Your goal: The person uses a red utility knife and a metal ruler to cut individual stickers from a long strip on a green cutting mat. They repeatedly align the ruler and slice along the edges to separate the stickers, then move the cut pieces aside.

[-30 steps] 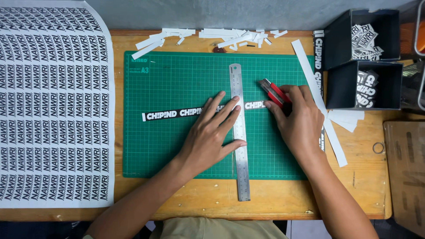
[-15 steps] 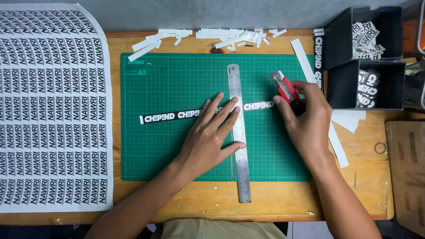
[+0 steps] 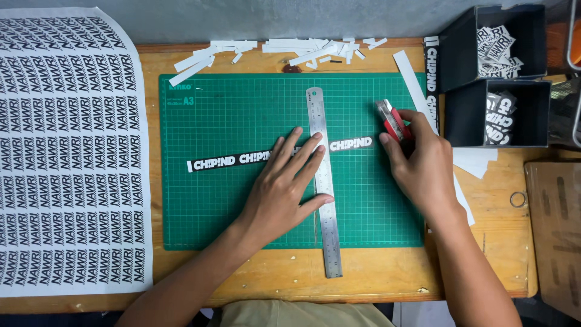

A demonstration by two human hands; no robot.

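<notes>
My left hand (image 3: 283,189) lies flat with fingers spread on a steel ruler (image 3: 325,200), which stands upright across a green cutting mat (image 3: 230,206). Under the ruler runs a black printed sticker strip (image 3: 224,161), reaching left of my fingers. A short cut piece of that strip (image 3: 352,143) lies just right of the ruler. My right hand (image 3: 420,169) is to the right of that piece and grips a red utility knife (image 3: 390,120), its tip raised away from the ruler.
A large printed sticker sheet (image 3: 66,151) covers the table's left side. White paper offcuts (image 3: 284,51) lie along the far edge. Two black boxes (image 3: 502,42) (image 3: 502,112) with cut stickers stand at the right, beside another sticker strip (image 3: 431,79).
My right hand has moved right and away from the ruler with the knife. The short sticker piece now lies uncovered beside the ruler. My left hand stays on the ruler.
</notes>
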